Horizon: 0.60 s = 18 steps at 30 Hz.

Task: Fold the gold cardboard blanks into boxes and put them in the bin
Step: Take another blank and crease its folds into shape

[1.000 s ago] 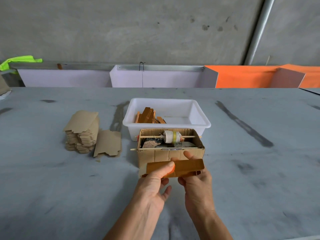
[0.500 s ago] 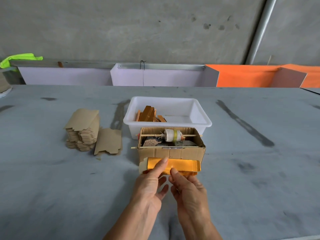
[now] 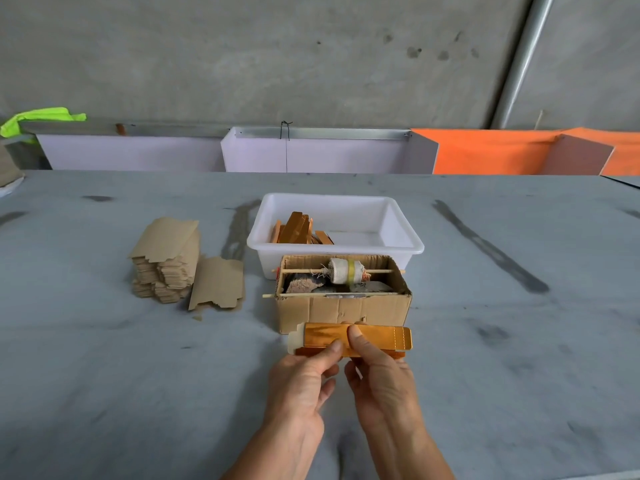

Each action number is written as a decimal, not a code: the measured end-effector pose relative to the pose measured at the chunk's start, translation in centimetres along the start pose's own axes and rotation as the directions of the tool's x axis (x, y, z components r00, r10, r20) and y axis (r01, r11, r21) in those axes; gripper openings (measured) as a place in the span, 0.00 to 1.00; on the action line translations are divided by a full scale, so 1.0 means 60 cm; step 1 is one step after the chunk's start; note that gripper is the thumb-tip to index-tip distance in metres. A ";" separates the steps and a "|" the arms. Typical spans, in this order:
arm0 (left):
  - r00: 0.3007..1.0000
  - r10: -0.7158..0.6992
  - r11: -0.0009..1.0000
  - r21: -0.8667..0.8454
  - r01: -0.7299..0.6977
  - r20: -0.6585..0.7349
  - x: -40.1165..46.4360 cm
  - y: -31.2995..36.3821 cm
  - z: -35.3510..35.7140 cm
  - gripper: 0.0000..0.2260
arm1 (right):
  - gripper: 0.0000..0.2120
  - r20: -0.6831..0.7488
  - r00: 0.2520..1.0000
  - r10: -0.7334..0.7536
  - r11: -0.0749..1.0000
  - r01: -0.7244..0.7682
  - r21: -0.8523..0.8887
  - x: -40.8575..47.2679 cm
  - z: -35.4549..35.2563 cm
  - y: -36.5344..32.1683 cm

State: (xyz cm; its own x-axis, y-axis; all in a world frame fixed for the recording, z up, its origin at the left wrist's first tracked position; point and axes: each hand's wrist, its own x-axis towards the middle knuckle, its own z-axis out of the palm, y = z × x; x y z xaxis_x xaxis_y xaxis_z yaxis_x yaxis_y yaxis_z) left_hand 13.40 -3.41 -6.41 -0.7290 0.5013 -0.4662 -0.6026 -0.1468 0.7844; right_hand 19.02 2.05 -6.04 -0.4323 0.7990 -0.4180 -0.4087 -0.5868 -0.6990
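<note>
A long gold cardboard blank (image 3: 377, 337), partly folded into a narrow box, is held just in front of a brown carton. My left hand (image 3: 301, 386) pinches its lower edge near the middle with thumb and forefinger. My right hand (image 3: 381, 379) grips it beside that, thumb pressed on the gold top face. A pale flap sticks out at the blank's left end. Behind the carton stands the white bin (image 3: 405, 244) with several folded gold boxes (image 3: 298, 230) leaning at its left side. A stack of flat blanks (image 3: 166, 261), brown side up, lies to the left.
The brown carton (image 3: 343, 306) holds a stick with a roll of white tape and some scraps. One loose blank (image 3: 218, 284) leans beside the stack. White and orange panels (image 3: 311, 154) line the table's far edge.
The blank has been turned so its gold top face shows wider. My right thumb has moved up onto that face, and my left fingers have slid down to the lower edge.
</note>
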 end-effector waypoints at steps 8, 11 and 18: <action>0.999 0.015 0.999 -0.033 -0.016 -0.028 0.002 0.010 0.004 0.07 | 0.13 0.094 0.995 0.035 0.999 -0.032 -0.029 0.006 -0.008 -0.006; 0.999 0.023 0.999 -0.029 -0.024 -0.038 0.005 0.011 0.003 0.07 | 0.09 0.093 0.995 0.046 0.997 -0.039 -0.070 0.004 -0.014 -0.006; 0.998 0.026 0.999 -0.028 -0.027 -0.048 0.008 0.010 -0.003 0.07 | 0.06 -0.055 0.997 -0.052 0.985 0.042 -0.168 0.010 -0.010 -0.006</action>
State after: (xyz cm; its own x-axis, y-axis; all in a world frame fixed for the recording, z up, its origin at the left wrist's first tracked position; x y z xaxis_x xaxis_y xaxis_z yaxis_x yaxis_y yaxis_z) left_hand 12.62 -3.43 -6.22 -0.7590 0.4555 -0.4653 -0.5916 -0.1842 0.7849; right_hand 19.38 2.80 -6.41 -0.3654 0.8342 -0.4129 -0.2858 -0.5227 -0.8032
